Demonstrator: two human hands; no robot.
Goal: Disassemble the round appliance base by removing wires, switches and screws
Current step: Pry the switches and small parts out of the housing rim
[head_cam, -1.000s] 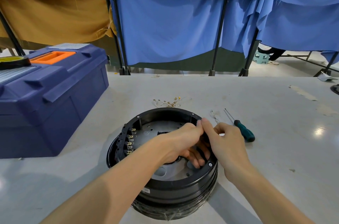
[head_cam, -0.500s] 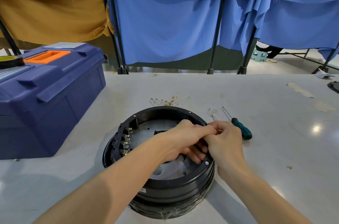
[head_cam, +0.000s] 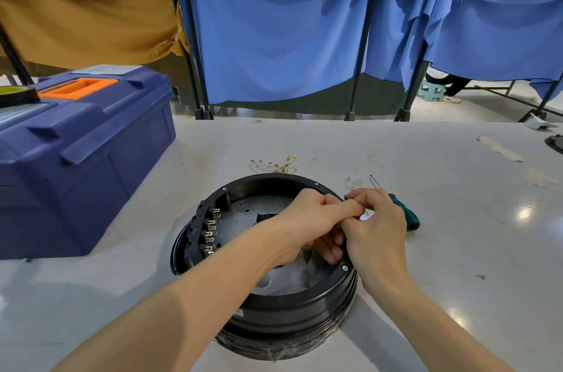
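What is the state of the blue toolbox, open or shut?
Shut. The blue toolbox has its lid down flat on the body, and the orange handle lies in its recess on top.

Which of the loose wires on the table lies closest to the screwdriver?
The small lone wire beside the screwdriver shaft, right of the base; the bigger tangle with brass terminals lies behind the base, farther away.
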